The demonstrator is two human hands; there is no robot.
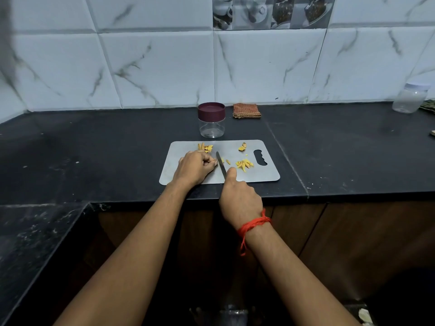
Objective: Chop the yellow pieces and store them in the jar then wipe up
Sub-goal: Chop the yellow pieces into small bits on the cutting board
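Observation:
A grey cutting board [263, 175] lies on the black counter. Yellow pieces sit on it in three spots: a pile at the far left [205, 147], a small lump at the far right [242, 147] and cut strips [244, 164] near the handle hole. My left hand [194, 168] is curled, pinning a small yellow piece under its fingertips. My right hand [237, 198] grips a knife [220, 164] whose blade points away, right beside the left fingertips. Behind the board stands a clear jar [211, 124] with its maroon lid on.
A folded brown checked cloth [246, 110] lies by the tiled wall, right of the jar. A second clear jar with a white lid [410, 98] stands at the far right. The counter turns toward me along the left side [35, 243].

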